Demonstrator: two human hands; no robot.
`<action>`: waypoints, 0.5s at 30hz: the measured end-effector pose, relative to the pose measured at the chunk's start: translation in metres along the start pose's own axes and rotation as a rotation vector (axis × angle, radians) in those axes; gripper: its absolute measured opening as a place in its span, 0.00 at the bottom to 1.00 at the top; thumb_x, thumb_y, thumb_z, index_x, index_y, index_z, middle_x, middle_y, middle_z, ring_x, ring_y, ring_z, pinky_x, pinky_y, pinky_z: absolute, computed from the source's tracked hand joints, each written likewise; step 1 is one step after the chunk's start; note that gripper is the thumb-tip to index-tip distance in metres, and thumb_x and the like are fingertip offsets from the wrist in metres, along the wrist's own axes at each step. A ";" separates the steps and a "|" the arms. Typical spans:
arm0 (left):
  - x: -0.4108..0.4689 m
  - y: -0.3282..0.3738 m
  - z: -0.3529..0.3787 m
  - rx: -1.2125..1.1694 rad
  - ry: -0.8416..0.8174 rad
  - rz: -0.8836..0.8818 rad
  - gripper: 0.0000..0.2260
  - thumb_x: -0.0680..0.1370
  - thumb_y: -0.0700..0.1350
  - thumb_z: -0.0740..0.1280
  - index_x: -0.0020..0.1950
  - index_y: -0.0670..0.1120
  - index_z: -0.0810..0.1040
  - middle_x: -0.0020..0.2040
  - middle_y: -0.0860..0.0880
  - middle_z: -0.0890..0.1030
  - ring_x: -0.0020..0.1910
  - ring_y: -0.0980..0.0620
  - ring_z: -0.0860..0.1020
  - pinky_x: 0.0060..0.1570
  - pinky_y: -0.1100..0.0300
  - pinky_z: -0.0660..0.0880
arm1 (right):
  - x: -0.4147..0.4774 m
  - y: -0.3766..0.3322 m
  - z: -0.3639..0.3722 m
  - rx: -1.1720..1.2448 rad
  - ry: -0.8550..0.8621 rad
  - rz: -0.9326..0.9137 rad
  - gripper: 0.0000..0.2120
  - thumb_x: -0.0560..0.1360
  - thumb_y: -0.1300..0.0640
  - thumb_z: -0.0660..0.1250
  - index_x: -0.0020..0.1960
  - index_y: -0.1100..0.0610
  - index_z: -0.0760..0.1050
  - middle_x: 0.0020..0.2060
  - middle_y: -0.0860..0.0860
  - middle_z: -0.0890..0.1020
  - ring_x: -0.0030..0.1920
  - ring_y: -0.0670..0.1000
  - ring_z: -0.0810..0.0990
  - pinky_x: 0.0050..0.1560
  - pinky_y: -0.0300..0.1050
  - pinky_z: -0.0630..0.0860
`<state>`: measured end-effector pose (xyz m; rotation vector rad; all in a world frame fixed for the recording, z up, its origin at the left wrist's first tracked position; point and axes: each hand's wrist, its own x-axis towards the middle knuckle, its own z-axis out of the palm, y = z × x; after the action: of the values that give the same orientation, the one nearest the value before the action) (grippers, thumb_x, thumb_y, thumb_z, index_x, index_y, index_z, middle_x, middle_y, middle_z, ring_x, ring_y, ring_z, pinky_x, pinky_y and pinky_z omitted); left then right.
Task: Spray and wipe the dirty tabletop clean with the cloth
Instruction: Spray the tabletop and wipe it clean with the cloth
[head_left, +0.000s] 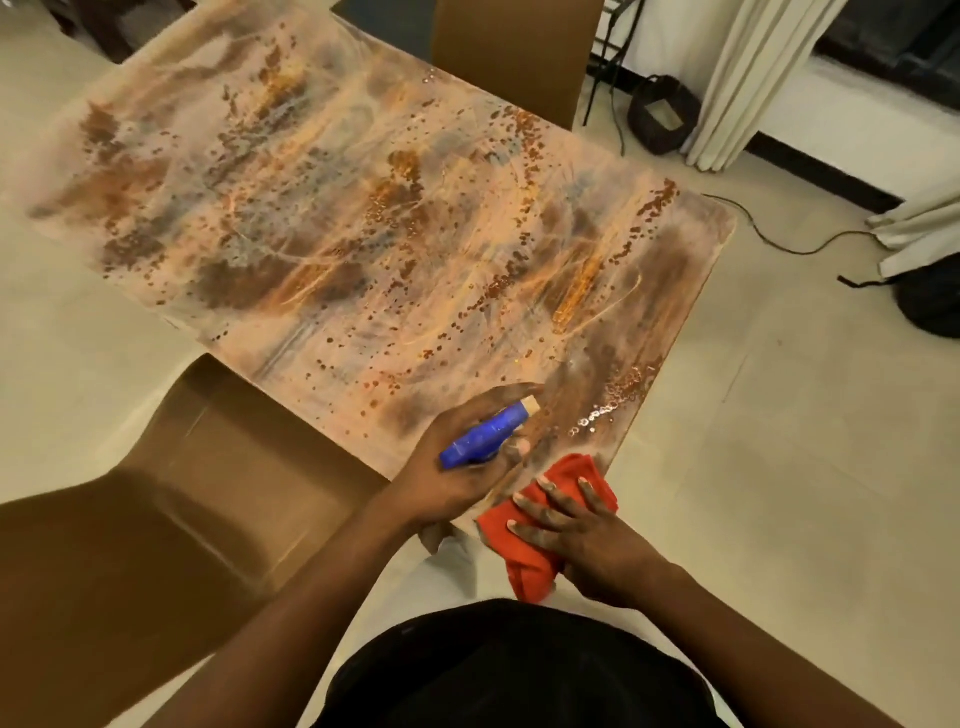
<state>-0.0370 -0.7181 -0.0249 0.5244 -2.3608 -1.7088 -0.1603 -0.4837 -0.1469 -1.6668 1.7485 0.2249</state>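
The tabletop (363, 218) is streaked with brown, orange and grey stains from end to end. My left hand (457, 467) grips a blue spray bottle (485, 436) over the table's near corner, nozzle aimed at the surface. Wet droplets (597, 415) glisten just beyond the nozzle. My right hand (582, 540) rests flat, fingers spread, on a red cloth (524, 545) that lies on the near corner and hangs over its edge.
A brown chair (218, 467) stands at the near left of the table, another chair (509, 57) at the far side. On the floor to the right lie a black cable (789, 244), a dark basket (662, 114), white curtains (753, 88) and a black bag (930, 301).
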 end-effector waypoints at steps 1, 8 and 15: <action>0.000 0.000 -0.003 -0.023 0.008 -0.025 0.20 0.81 0.30 0.72 0.74 0.37 0.79 0.67 0.42 0.86 0.61 0.49 0.85 0.63 0.55 0.80 | -0.003 0.001 0.002 0.008 0.002 -0.001 0.40 0.87 0.48 0.64 0.88 0.35 0.41 0.86 0.39 0.37 0.85 0.54 0.28 0.82 0.66 0.28; 0.004 -0.012 -0.071 -0.194 0.005 -0.207 0.10 0.82 0.39 0.73 0.63 0.44 0.85 0.59 0.52 0.89 0.42 0.56 0.86 0.46 0.64 0.82 | -0.002 -0.001 0.009 0.101 0.059 0.115 0.30 0.89 0.41 0.55 0.88 0.35 0.47 0.87 0.39 0.42 0.86 0.49 0.31 0.86 0.61 0.34; -0.017 -0.034 -0.080 0.011 0.085 -0.381 0.11 0.76 0.64 0.75 0.43 0.58 0.84 0.34 0.58 0.83 0.32 0.55 0.78 0.40 0.57 0.74 | 0.024 0.032 -0.014 0.091 0.186 0.289 0.35 0.88 0.45 0.56 0.86 0.39 0.36 0.86 0.41 0.38 0.88 0.55 0.37 0.86 0.64 0.40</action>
<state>0.0124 -0.7918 -0.0301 1.0856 -2.3228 -1.7740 -0.1932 -0.5065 -0.1613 -1.4044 2.1066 0.1216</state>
